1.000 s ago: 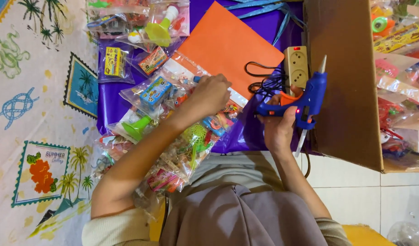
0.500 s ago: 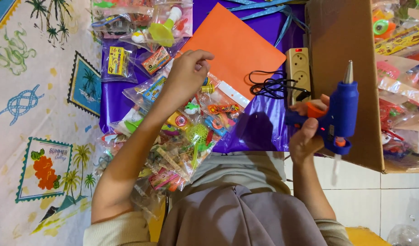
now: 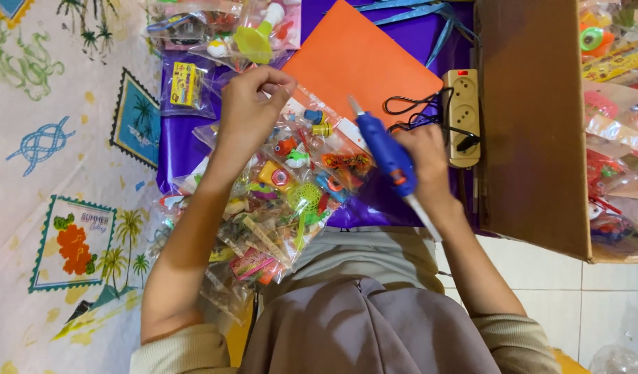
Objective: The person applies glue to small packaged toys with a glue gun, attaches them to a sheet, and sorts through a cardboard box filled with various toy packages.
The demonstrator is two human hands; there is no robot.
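My right hand [image 3: 424,156] grips a blue hot glue gun [image 3: 385,151], its metal nozzle pointing up-left at the white top strip of a clear plastic bag of small toys [image 3: 301,170]. A white glue stick pokes out of the gun's back end. My left hand [image 3: 248,111] pinches the upper left corner of that bag. The bag lies partly over an orange paper sheet [image 3: 364,59] on a purple plastic sheet [image 3: 395,194].
A beige power strip [image 3: 464,114] with a black cord sits right of the orange sheet. A large cardboard box [image 3: 534,125] of packaged toys stands at right. More toy bags [image 3: 222,31] lie at top left and over my lap. A printed cloth [image 3: 62,173] covers the left.
My right hand swung the glue gun from beside the cardboard box leftward and down to the bag's top strip. My left hand shifted up-left along the bag.
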